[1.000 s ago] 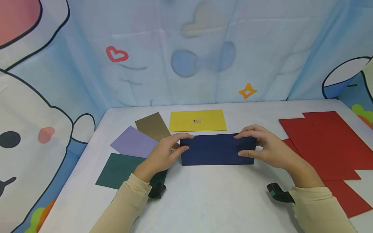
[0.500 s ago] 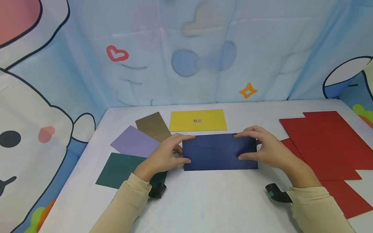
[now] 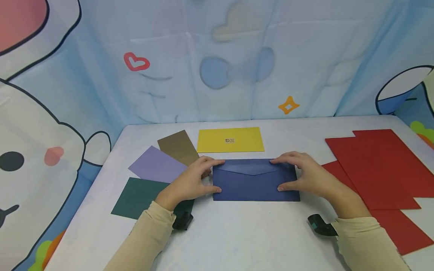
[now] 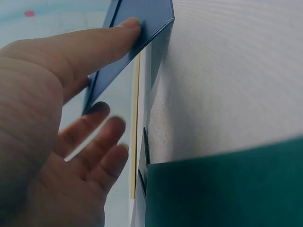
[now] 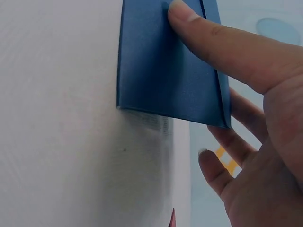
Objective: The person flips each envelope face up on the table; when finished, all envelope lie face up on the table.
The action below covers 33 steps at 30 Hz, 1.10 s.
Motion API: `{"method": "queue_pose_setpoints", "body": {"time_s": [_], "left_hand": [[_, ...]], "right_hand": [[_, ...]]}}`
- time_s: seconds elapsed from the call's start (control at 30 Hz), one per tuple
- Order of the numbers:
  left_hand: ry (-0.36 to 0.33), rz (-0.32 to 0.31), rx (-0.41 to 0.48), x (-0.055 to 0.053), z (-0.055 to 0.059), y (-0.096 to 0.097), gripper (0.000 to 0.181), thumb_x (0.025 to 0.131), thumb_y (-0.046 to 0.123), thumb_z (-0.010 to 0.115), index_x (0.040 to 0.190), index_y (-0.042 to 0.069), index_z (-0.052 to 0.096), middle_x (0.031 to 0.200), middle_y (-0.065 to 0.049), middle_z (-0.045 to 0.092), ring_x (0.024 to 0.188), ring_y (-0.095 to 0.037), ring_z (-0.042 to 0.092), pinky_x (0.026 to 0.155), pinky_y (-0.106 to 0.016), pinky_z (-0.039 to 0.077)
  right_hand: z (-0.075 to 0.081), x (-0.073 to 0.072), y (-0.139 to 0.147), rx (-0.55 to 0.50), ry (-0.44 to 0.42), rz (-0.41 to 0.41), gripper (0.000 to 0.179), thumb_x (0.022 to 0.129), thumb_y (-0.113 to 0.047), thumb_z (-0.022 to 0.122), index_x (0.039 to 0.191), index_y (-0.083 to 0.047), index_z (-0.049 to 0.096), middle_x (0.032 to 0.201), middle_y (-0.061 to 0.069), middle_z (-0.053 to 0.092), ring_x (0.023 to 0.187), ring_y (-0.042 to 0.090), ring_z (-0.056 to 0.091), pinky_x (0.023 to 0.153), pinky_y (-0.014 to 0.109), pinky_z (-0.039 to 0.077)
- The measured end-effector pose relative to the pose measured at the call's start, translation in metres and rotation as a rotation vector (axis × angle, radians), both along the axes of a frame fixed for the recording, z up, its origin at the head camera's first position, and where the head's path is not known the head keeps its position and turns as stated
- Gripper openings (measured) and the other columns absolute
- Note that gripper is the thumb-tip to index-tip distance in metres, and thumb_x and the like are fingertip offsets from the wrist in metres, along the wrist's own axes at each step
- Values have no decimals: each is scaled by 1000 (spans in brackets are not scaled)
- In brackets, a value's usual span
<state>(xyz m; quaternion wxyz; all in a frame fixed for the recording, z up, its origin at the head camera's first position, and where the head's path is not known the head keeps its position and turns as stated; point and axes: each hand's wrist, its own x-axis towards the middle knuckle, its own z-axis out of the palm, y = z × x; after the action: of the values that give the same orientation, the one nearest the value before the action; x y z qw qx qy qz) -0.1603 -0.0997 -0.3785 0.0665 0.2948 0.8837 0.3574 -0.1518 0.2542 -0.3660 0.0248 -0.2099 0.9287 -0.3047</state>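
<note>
A dark blue envelope (image 3: pixel 255 188) is held lengthwise between both hands in the head view, its pointed flap side facing up along the far edge. My left hand (image 3: pixel 194 181) grips its left end, thumb on the face and fingers at the far edge. At the right end, my right hand (image 3: pixel 310 177) pinches it the same way. In the left wrist view, the envelope (image 4: pixel 154 21) is tilted, its near edge close over the table. The right wrist view shows the envelope's corner (image 5: pixel 161 80) with the right thumb across it; some fingers lie partly hidden behind.
A yellow envelope (image 3: pixel 230 140) with a small printed code lies behind. To the left are brown (image 3: pixel 178 146), purple (image 3: pixel 157 165) and green (image 3: pixel 135 197) envelopes, the green one partly under the left forearm. Several red envelopes (image 3: pixel 383 173) overlap at the right of the white table (image 3: pixel 257 233).
The blue envelope has tipped back and its near edge has come toward me, so its flap line now shows. Both hands keep their grip; the right hand has shifted slightly.
</note>
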Motion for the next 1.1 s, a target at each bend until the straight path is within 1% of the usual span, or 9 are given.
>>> {"method": "queue_pose_setpoints", "body": {"time_s": [0.07, 0.13, 0.2, 0.27, 0.4, 0.6, 0.77, 1.0, 1.1], "left_hand": [[13, 11, -41, 0, 0, 0, 75, 82, 27, 86, 149, 22, 52, 134, 0, 49, 112, -21, 50, 93, -39, 45], [33, 18, -85, 0, 1, -1, 75, 82, 31, 86, 149, 23, 52, 137, -2, 49, 120, -23, 47, 101, -45, 39], [56, 24, -132, 0, 1, -1, 75, 83, 35, 85, 149, 24, 52, 139, -3, 49, 126, -24, 43, 105, -48, 32], [70, 27, -170, 0, 0, -1, 74, 83, 39, 83, 149, 25, 52, 141, -4, 49, 128, -24, 41, 105, -50, 29], [79, 32, -215, 0, 0, -1, 73, 83, 42, 82, 148, 26, 53, 142, -3, 48, 128, -25, 39, 101, -49, 28], [58, 34, -260, 2, -1, -1, 71, 84, 46, 79, 147, 26, 54, 141, -2, 50, 130, -27, 37, 101, -51, 27], [44, 32, -280, 1, -3, -1, 71, 85, 48, 78, 148, 27, 54, 144, -1, 49, 130, -26, 36, 102, -51, 25], [53, 26, -272, 2, -3, -1, 69, 86, 48, 77, 148, 27, 53, 148, -2, 47, 130, -27, 36, 102, -52, 25], [57, 30, -283, 2, -3, -1, 71, 86, 50, 76, 149, 27, 51, 153, -3, 44, 132, -28, 35, 102, -53, 25]], "right_hand": [[-1, 0, 0, 29, -4, -8, 71, 69, -25, 95, 133, -12, 66, 136, 19, 53, 129, 45, 36, 95, 65, 43], [-2, 0, -1, 55, -12, -18, 71, 70, -28, 94, 133, -12, 66, 137, 20, 53, 130, 46, 33, 94, 66, 44], [-4, 0, -1, 75, -25, -23, 71, 71, -30, 94, 133, -11, 66, 138, 20, 53, 131, 47, 32, 94, 66, 44], [-5, -1, -1, 90, -39, -24, 71, 71, -31, 93, 133, -11, 66, 138, 20, 53, 131, 47, 33, 94, 66, 44], [-6, -1, -2, 109, -61, -15, 72, 72, -33, 92, 134, -8, 65, 139, 21, 53, 130, 48, 34, 94, 66, 44], [-8, -2, -2, 128, -71, 4, 70, 74, -33, 91, 132, -5, 65, 139, 22, 53, 130, 49, 35, 94, 66, 43], [-9, -1, -3, 135, -74, 5, 66, 75, -31, 90, 129, -2, 67, 137, 22, 54, 129, 48, 37, 96, 66, 42], [-9, -1, -3, 146, -80, 6, 67, 74, -33, 90, 129, -1, 67, 137, 23, 53, 129, 49, 37, 95, 66, 43], [-8, 0, -3, 142, -87, 4, 66, 75, -31, 90, 129, -1, 67, 138, 22, 53, 130, 48, 37, 96, 66, 42]]}}
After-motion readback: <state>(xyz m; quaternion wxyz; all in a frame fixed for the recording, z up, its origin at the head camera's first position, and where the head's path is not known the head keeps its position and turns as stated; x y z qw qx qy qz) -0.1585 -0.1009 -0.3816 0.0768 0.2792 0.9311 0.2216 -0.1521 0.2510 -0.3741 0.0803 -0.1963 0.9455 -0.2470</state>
